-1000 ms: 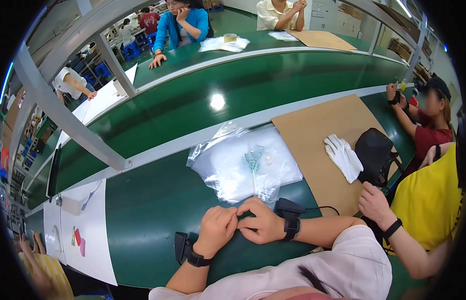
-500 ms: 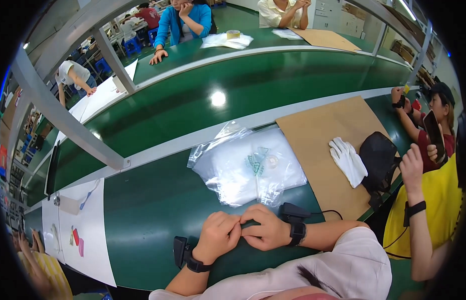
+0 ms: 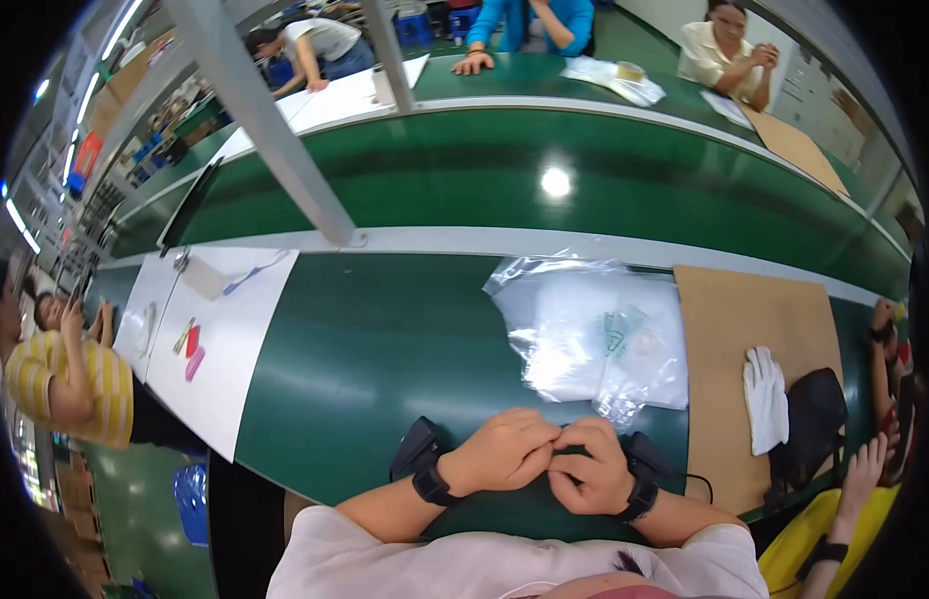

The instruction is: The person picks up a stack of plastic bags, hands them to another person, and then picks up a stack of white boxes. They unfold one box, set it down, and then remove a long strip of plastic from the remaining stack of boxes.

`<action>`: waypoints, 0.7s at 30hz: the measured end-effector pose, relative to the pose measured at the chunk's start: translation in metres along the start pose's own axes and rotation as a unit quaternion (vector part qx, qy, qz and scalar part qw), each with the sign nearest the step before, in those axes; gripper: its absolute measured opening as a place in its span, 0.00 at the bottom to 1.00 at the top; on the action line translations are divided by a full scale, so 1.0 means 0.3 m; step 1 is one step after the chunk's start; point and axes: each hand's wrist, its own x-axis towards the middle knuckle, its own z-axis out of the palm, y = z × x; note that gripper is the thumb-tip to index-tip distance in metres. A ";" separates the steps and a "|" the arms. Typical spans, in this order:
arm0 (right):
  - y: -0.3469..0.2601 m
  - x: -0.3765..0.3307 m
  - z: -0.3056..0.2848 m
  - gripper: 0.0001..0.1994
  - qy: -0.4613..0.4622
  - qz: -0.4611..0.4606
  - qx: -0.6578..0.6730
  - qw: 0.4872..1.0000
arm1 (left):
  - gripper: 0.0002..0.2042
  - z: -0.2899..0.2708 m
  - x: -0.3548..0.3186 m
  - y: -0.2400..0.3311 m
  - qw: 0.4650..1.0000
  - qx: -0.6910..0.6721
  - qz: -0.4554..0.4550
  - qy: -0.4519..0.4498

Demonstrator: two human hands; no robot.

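Note:
My left hand (image 3: 502, 451) and my right hand (image 3: 591, 465) meet fingertip to fingertip just above the green tabletop (image 3: 385, 349), close to its front edge. The fingers of both are curled and pinched together; whatever they may hold is hidden or too small to make out. Each wrist wears a black strap, with a black box-shaped device beside it: the left device (image 3: 417, 449) and the right device (image 3: 648, 455), from which a thin cable runs. Just beyond my hands lies a pile of transparent plastic bags (image 3: 574, 334) with a green print, touched by neither hand.
Right of the bags, white gloves (image 3: 765, 401) and a black bag (image 3: 812, 419) lie on a brown cardboard sheet (image 3: 724, 309). White sheets (image 3: 230, 359) at left carry small pink and red items. A grey metal post (image 3: 285, 150) rises from the rail. Other people sit around the benches.
The view has swung left, so the bench and other people appear shifted rightward. My hands stay together in the same pinched pose at the table edge.

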 end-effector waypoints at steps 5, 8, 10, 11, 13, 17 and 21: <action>0.008 0.011 0.001 0.07 -0.017 0.011 0.015 1.000 | 0.02 -0.009 -0.019 0.000 0.998 0.040 -0.001 -0.043; 0.009 0.007 -0.004 0.07 -0.016 0.019 0.010 1.000 | 0.00 0.006 -0.012 -0.003 0.999 0.017 -0.007 -0.039; 0.010 0.013 -0.006 0.08 -0.017 0.015 0.011 1.000 | 0.00 0.002 -0.008 -0.001 0.999 0.024 -0.009 -0.039; 0.010 0.014 -0.011 0.08 -0.020 0.012 0.006 1.000 | 0.01 0.003 -0.004 0.002 0.999 0.028 -0.008 -0.039; 0.008 0.011 -0.013 0.08 -0.019 0.018 0.007 1.000 | 0.01 0.009 -0.002 0.006 0.999 0.027 -0.012 -0.038; 0.010 0.012 -0.014 0.09 -0.018 0.029 0.015 0.999 | 0.01 0.012 -0.011 -0.011 0.998 0.032 -0.020 -0.047; 0.012 0.013 -0.010 0.09 -0.019 0.033 0.021 0.999 | 0.01 0.006 -0.010 -0.016 0.998 0.020 -0.021 -0.053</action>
